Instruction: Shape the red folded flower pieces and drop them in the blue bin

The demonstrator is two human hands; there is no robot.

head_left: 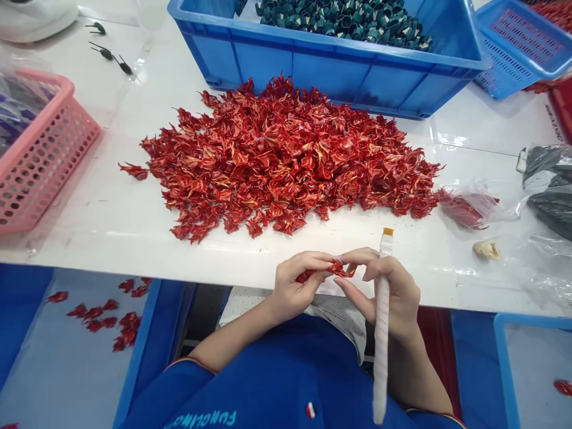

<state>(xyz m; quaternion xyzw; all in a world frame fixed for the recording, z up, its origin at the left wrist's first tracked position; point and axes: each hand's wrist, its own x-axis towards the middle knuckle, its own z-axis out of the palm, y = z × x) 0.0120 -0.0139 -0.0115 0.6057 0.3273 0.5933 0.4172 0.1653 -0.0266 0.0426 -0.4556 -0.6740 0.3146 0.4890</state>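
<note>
Glossy white table, crinkled red petals.

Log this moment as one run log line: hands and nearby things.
left hand: red flower piece | right hand: white wrapped stem | nearby: red flower pile, blue crate

Left hand pinches a small red folded piece, right fingertips touching it; right hand grips a white-wrapped stick. Large red heap lies on white table, blue crate beyond.
</note>
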